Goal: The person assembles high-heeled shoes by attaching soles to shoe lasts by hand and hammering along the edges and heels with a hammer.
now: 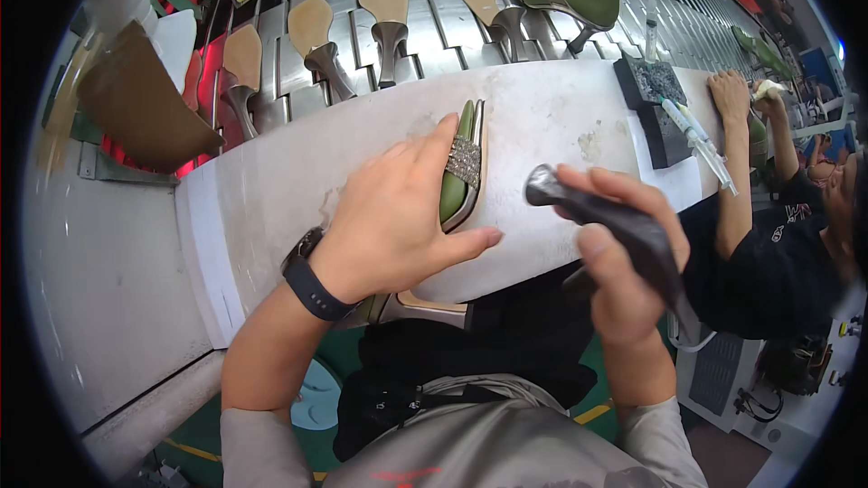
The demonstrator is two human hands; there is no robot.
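A green high-heeled shoe (464, 161) with a glittery band lies on its side on the white bench, its sole edge facing right. My left hand (384, 208) holds it down, palm over the upper and thumb stretched out to the right. The shoe's heel end (423, 309) shows below my wrist, near the bench's front edge. My right hand (633, 262) is closed round a dark hammer (628, 221) with a round, shiny face. The hammer is raised to the right of the shoe, apart from it.
Beyond the white bench (551, 108) runs a slatted metal conveyor (434, 18) carrying several tan soles with heels and another green shoe (579, 0). A black block (653, 95) and syringes (696, 140) are at the right. Farther right are a co-worker's arms (734, 145). A brown panel (136, 95) stands left.
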